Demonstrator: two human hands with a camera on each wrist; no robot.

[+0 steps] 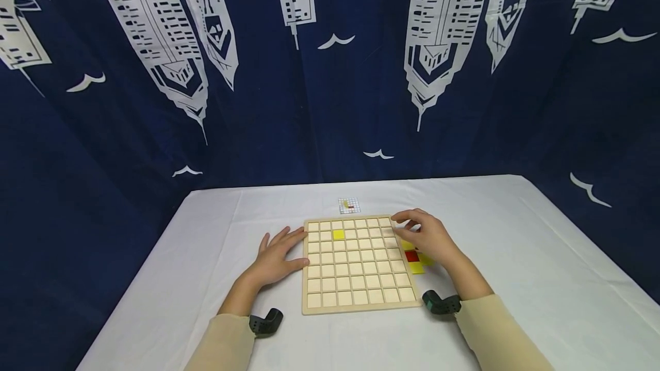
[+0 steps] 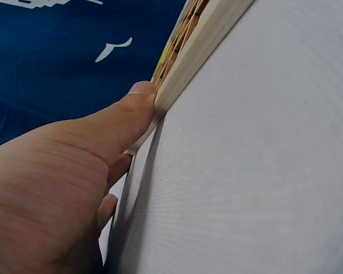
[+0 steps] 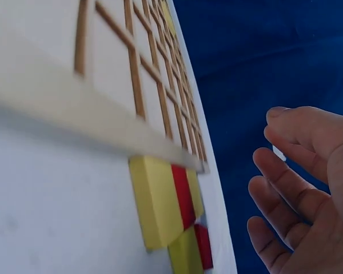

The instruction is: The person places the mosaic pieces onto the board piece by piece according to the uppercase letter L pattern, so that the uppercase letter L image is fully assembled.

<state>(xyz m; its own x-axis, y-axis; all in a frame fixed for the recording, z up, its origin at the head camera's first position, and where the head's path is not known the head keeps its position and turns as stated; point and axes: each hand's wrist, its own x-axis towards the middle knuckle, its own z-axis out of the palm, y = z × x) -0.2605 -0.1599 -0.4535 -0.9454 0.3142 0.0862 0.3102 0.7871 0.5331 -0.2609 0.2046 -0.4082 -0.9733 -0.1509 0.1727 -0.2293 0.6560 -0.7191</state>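
Observation:
A square wooden grid board [image 1: 357, 283] lies on the table, with one yellow square tile [image 1: 338, 235] in a cell near its far left. My left hand [image 1: 274, 260] is spread at the board's left side, and its thumb [image 2: 134, 111] touches the frame. My right hand [image 1: 430, 238] hovers by the far right corner with loosely bent fingers; nothing shows between them in the right wrist view. Under and beside it lie several loose tiles, among them a red tile [image 1: 412, 256] and a yellow tile [image 1: 416, 268], close against the board's right edge. The hand partly hides them.
A small printed card [image 1: 349, 205] with a coloured grid pattern lies beyond the board's far edge. White cloth covers the table [image 1: 247, 233]. Behind it hangs a dark blue curtain [image 1: 309, 130] with white buildings and birds. Each wrist wears a black device [image 1: 266, 322].

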